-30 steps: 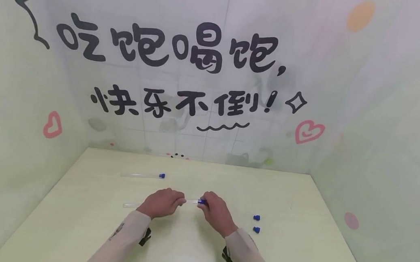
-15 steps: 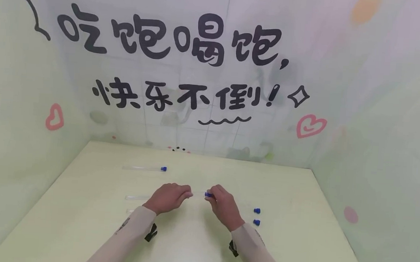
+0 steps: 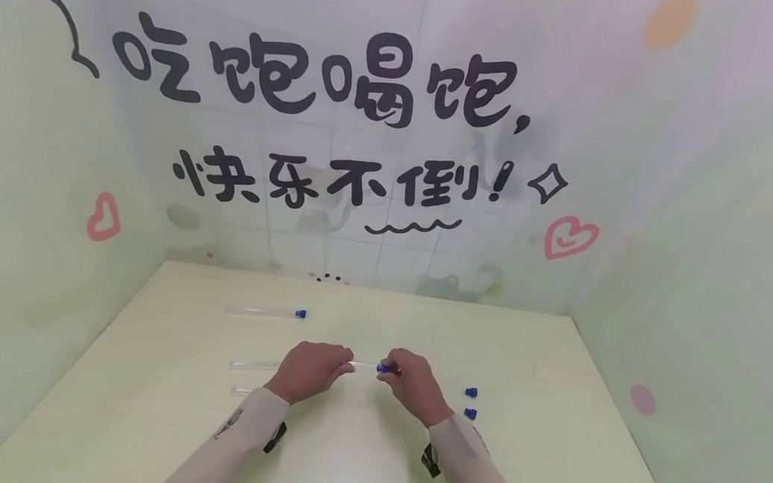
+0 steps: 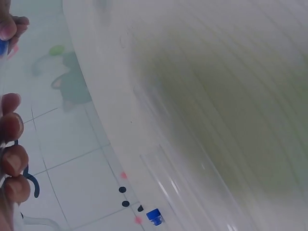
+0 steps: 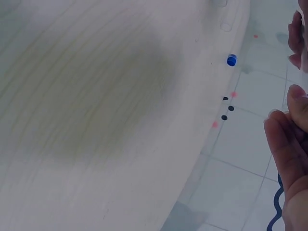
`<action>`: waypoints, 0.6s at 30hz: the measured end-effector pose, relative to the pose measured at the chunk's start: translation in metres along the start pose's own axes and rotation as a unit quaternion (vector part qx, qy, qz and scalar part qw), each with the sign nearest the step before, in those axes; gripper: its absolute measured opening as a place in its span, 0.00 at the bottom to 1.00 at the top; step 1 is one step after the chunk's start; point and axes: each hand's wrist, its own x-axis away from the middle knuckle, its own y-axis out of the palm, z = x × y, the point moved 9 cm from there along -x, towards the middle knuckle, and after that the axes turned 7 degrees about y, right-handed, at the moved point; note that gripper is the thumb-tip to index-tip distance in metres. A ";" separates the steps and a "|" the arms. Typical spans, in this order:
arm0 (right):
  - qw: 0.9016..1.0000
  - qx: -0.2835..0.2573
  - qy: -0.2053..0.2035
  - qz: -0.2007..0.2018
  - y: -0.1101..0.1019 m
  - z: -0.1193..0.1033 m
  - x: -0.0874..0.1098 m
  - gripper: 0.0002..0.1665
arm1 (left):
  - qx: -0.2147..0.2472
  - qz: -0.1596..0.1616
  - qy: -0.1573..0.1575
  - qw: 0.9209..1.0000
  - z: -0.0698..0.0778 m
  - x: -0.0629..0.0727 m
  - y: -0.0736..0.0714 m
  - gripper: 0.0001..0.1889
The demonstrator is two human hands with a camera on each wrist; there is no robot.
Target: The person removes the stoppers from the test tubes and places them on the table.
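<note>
In the head view a clear test tube (image 3: 364,363) runs level between both hands, above the table. My left hand (image 3: 313,371) grips its left part with curled fingers, which hide that end. At the tube's right end sits a blue cap (image 3: 383,368), pinched between thumb and fingers of my right hand (image 3: 414,386). In the left wrist view the curled left fingers (image 4: 14,161) line the left edge, and a bit of the blue cap (image 4: 3,47) shows. The right wrist view shows the right hand's thumb and fingers at its right edge.
A tube with a blue cap (image 3: 300,314) lies at the back left. Two more clear tubes (image 3: 253,365) (image 3: 240,391) lie partly behind my left hand and sleeve. Two loose blue caps (image 3: 471,392) (image 3: 471,413) are right of my right hand. Printed cloth walls (image 3: 279,241) enclose the table.
Both hands have shifted slightly right with the tube and cap. More of the blue cap shows at the right fingertips. Another tube's end has come into view beside the left sleeve.
</note>
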 end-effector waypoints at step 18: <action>0.996 0.013 -0.026 0.090 -0.006 0.005 0.007 0.11 | -0.013 0.041 -0.008 0.999 0.005 -0.003 -0.003 0.06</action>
